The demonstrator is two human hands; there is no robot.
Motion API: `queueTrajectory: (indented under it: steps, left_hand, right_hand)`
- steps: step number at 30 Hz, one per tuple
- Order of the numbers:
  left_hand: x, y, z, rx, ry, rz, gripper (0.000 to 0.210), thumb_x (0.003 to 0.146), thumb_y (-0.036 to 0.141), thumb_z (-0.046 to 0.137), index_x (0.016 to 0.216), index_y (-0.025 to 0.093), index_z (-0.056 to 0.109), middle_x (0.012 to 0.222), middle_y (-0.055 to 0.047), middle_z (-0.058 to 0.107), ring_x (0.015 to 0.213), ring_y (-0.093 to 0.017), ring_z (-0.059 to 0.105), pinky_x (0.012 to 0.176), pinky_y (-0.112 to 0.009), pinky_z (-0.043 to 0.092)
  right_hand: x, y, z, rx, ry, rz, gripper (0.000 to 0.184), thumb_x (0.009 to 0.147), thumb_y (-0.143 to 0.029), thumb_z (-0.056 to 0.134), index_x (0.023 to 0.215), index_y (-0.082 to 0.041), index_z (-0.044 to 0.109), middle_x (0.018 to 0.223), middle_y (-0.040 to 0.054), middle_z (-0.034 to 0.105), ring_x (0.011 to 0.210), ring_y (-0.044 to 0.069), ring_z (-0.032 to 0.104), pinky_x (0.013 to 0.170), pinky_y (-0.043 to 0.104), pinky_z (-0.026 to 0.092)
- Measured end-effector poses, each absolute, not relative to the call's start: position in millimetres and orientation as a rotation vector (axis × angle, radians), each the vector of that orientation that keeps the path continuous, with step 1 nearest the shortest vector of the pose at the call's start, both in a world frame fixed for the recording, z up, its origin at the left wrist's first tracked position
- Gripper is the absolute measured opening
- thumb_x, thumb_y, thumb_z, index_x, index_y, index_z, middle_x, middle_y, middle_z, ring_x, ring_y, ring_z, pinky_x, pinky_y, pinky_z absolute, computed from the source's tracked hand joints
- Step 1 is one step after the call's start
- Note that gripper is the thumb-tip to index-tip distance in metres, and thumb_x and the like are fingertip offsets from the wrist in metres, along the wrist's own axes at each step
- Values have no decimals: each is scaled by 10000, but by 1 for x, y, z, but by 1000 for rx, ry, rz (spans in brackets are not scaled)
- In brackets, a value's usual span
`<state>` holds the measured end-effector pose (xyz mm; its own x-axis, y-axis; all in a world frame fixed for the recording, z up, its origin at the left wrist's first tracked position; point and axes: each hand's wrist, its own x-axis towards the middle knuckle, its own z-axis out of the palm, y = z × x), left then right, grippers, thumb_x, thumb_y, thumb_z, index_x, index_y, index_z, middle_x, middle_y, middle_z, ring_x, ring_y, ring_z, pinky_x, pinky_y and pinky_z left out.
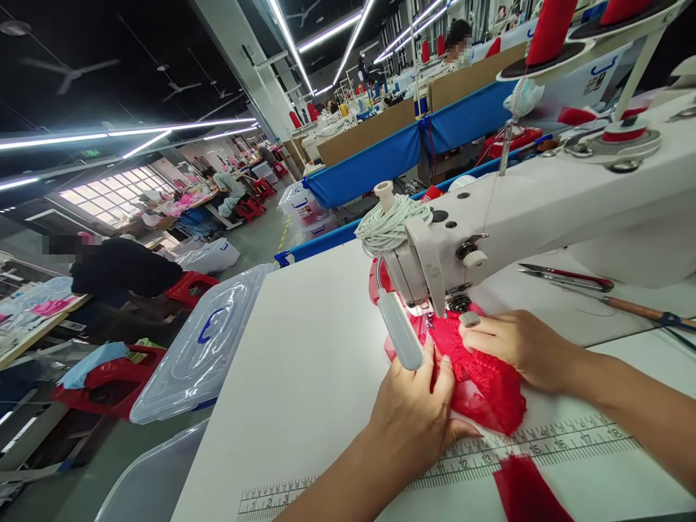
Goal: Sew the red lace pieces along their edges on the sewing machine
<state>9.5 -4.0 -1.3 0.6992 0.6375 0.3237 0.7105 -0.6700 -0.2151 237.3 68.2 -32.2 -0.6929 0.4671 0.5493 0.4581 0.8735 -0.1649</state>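
Observation:
Red lace fabric (483, 380), part of it sheer, lies bunched under the needle area of a white sewing machine (522, 210). My left hand (416, 406) rests on the fabric's near left side, fingers stretched forward and thumb apart. At the fabric's right side, my right hand (511, 344) has its fingers bent and closed on the lace, close to the machine's lower knob. A small lamp (399, 330) hangs in front of the needle and hides part of the cloth. Pale green cord (394, 223) is coiled on the machine head.
A printed ruler (522, 451) runs along the white table, with a red cloth strip (527, 489) at its near edge. Snips (570, 278) lie right of the machine. Lidded plastic bins (201, 341) stand left. Red thread cones (552, 32) rise above; other people sit farther off.

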Motion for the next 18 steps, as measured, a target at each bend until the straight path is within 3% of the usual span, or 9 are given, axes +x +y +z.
queueTrajectory:
  steps: [7,13,18]
  left_hand:
    - [9,-1,-1,-2560,-1047,-328,812,986,710,208,1165,71,677,1197,-228,694,960,-323,672,807,-436,526]
    - [7,3,-4,-2546,-1057,-320,784,997,691,205,1206,75,642,1250,-242,662,1098,-342,634,881,-456,499]
    - [4,5,-8,-2502,-1066,-325,774,1005,682,207,1221,77,639,1293,-229,644,1142,-342,614,971,-494,449]
  right_hand:
    - [236,68,-24,-683,-2467,2,273,953,-94,356,742,-221,473,677,1,531,562,146,430,503,288,271]
    - [236,70,-28,-757,-2479,87,282,967,-96,326,749,-219,457,778,18,581,598,142,439,523,292,271]
    - [235,72,-31,-772,-2439,118,283,958,-86,322,736,-217,438,746,-1,538,585,135,404,517,273,260]
